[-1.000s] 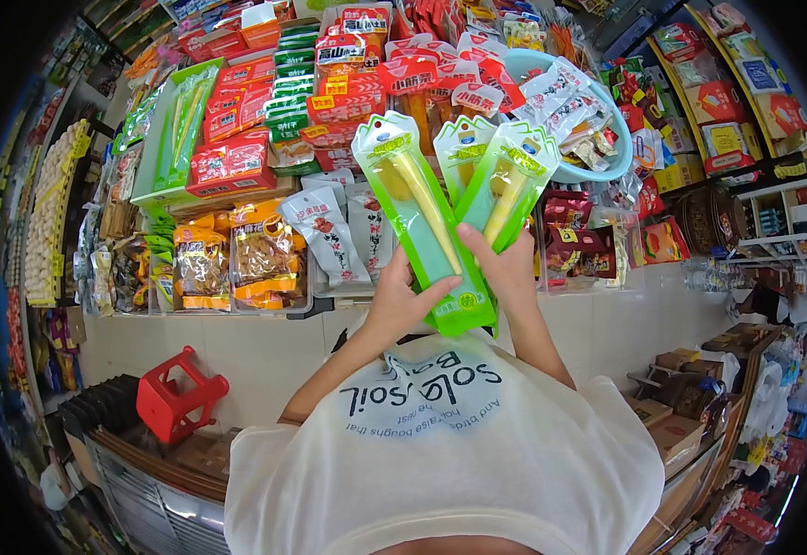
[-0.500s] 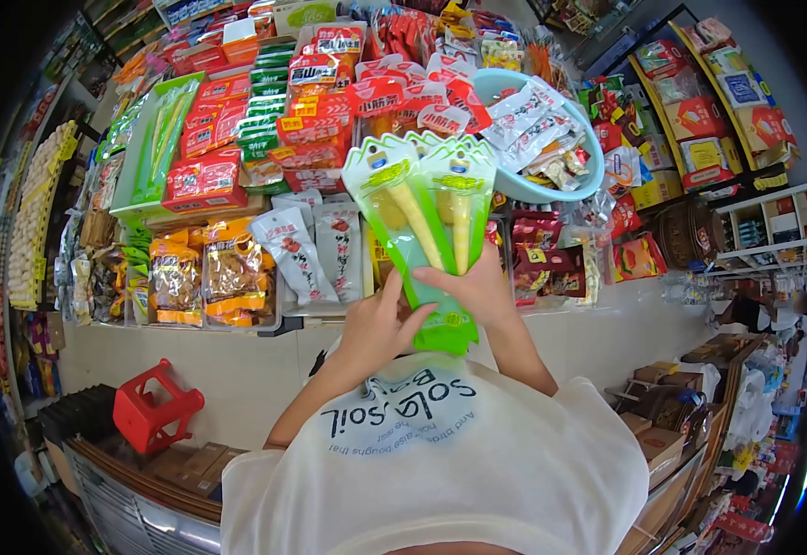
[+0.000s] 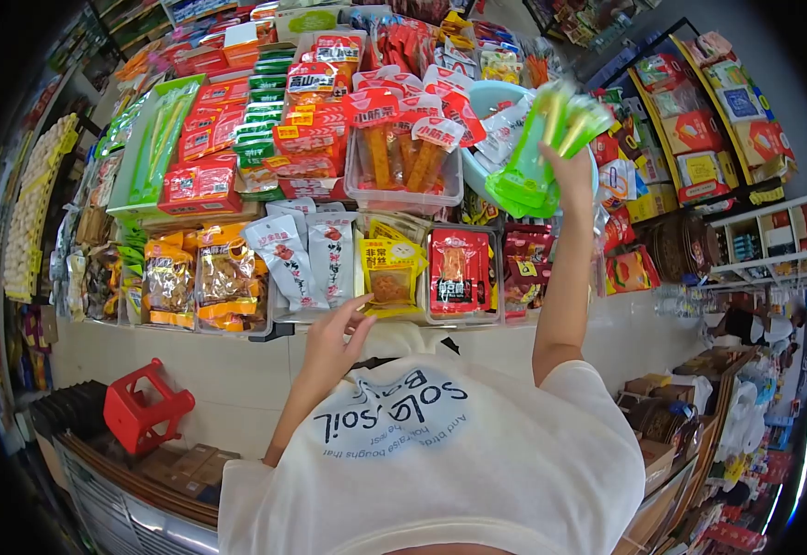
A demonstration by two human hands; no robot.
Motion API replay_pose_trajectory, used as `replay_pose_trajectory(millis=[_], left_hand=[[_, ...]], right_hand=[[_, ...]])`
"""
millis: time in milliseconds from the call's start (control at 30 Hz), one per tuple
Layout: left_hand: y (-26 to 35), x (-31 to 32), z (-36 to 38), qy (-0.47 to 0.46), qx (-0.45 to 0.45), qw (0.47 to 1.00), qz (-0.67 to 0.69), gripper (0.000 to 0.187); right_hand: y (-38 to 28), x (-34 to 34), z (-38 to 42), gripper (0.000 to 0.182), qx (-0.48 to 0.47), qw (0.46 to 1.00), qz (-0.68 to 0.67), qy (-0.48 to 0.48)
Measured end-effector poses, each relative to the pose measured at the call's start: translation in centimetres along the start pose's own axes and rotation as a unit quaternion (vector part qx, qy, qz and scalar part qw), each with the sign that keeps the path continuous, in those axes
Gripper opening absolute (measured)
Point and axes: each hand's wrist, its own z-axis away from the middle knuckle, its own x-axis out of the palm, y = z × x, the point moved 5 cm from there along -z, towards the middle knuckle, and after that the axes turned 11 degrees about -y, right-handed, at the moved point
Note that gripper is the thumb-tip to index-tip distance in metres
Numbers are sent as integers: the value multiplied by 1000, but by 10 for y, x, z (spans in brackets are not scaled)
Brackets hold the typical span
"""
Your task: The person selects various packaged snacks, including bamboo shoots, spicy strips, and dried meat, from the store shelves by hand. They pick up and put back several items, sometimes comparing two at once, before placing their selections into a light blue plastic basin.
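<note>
Out over the light blue basin [image 3: 479, 100], my right hand [image 3: 571, 178] is closed around a bunch of green snack packets [image 3: 525, 176]. Pale stalks showed through their clear fronts before; now the upper ends are blurred. Inside the basin, silver packets [image 3: 503, 134] are partly covered by the bunch. My left hand [image 3: 337, 335] holds nothing, its fingers apart, close to the front edge of the display. Nearest to its fingertips is a yellow snack packet [image 3: 391, 275] in a clear tub. Red-topped snack packs [image 3: 408, 139] stand in a clear bin between the hands.
Silver pouches [image 3: 294, 259] and orange-brown snack bags [image 3: 230, 268] fill tubs at the front left. Behind them is a green box [image 3: 149, 148] with long green packets. A red stool [image 3: 149, 405] stands on the floor at left, and shelves [image 3: 699, 120] rise at right.
My right hand has carried the green packets right and away from me, over the basin. My left hand has let go of them and moved left, uncovering the tubs in front.
</note>
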Motion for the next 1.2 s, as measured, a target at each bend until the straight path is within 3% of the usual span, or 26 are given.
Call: replay_pose_trajectory(millis=[33, 67, 133, 267, 333, 767, 867, 933, 1000, 1067, 1200], left_hand=[[1, -2, 0, 2, -3, 1000, -5, 35], [0, -4, 0, 13, -7, 1000, -5, 35], [1, -4, 0, 19, -5, 1000, -7, 34], [-1, -9, -2, 46, -3, 998, -32, 34], [0, -10, -5, 44, 21, 999, -24, 35], [-1, -31, -11, 25, 38, 996, -73, 32], [-5, -70, -20, 132, 99, 980, -115, 25], [-8, -116, -31, 191, 84, 971, -114, 26], [-5, -167, -46, 249, 118, 937, -213, 30], [-16, -212, -65, 265, 87, 906, -319, 40], [-40, -266, -104, 188, 79, 890, -407, 52]], right_hand=[[-9, 7, -3, 69, -77, 968, 237, 36], [-6, 13, -4, 69, -86, 968, 233, 29], [-18, 24, 15, 80, -117, 902, 394, 133], [22, 57, 6, 67, -57, 929, 355, -86], [6, 67, 11, 60, -12, 896, 431, -105], [2, 77, 20, 52, 13, 884, 458, -93], [2, 77, 20, 52, 14, 882, 461, -94], [2, 77, 19, 51, 25, 881, 462, -98], [-2, 77, 20, 51, 29, 882, 460, -98], [-5, 77, 23, 51, 35, 883, 457, -99], [-4, 77, 22, 50, 46, 886, 451, -101]])
